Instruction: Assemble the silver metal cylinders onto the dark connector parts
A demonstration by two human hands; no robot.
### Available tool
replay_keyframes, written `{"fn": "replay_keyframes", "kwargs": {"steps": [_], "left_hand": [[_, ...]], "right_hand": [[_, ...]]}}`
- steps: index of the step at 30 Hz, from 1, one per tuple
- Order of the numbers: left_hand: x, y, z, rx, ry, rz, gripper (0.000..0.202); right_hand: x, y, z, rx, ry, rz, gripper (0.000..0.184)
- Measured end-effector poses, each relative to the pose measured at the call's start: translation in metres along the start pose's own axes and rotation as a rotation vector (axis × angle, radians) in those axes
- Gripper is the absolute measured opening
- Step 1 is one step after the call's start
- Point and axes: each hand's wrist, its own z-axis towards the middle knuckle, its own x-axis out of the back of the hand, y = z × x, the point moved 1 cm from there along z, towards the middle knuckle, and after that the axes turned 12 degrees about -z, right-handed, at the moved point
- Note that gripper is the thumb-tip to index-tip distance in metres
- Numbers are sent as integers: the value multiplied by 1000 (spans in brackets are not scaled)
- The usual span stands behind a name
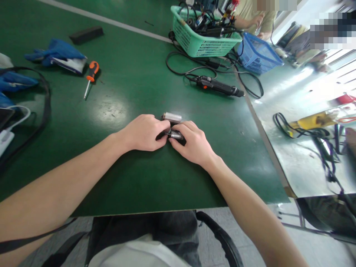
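Both hands meet over the green table near its front middle. My right hand (191,142) is closed around a small silver metal cylinder (176,135) with dark parts about it. My left hand (148,132) is closed too, its thumb and fingers pinching a dark piece at the cylinder's left end; that piece is mostly hidden by the fingers. Just beyond the fingertips lies a second silver cylinder (172,117), on its side and apart from my grip.
An orange-and-black screwdriver (91,78), blue gloves (59,53) and a dark block (86,35) lie at left. A corded electric screwdriver (218,86) rests ahead, before a green basket (204,46) of tools and a blue basket (260,55). Other people sit at right.
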Motion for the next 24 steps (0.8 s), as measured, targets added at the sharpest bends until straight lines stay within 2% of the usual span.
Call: {"fn": "replay_keyframes", "kwargs": {"steps": [24], "left_hand": [[0, 1, 0, 10, -17, 8, 16]], "right_hand": [[-2, 2, -1, -13, -5, 13, 17]]}}
